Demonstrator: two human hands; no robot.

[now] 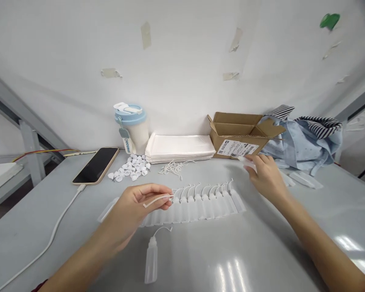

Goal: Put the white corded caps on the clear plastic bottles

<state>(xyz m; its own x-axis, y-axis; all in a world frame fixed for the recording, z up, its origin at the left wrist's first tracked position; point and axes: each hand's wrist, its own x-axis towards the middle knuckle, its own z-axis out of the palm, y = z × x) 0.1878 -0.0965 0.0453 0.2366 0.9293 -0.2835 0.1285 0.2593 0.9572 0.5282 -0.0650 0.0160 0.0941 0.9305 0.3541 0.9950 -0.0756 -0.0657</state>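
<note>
My left hand (pixel 134 211) pinches a short thin white tube (pixel 156 200) between thumb and fingers, at the left part of a row of bottles. Those small translucent squeeze bottles (pixel 200 209) lie side by side, several with a curved thin tube rising from the neck. My right hand (pixel 267 178) is closed on another translucent bottle (pixel 249 163) in front of the cardboard box; the fingers partly cover it. Nearer to me lies a single bottle (pixel 151 261) with a bent tube in its neck.
Behind the row are white caps (pixel 130 167), loose thin tubes (pixel 174 168) and a stack of white sheets (pixel 182 148). A lidded cup (pixel 136 129), phone (pixel 95 166) and cable (pixel 61 221) are left. Right stand an open cardboard box (pixel 240 140), blue bag (pixel 304 142) and more bottles (pixel 305 179).
</note>
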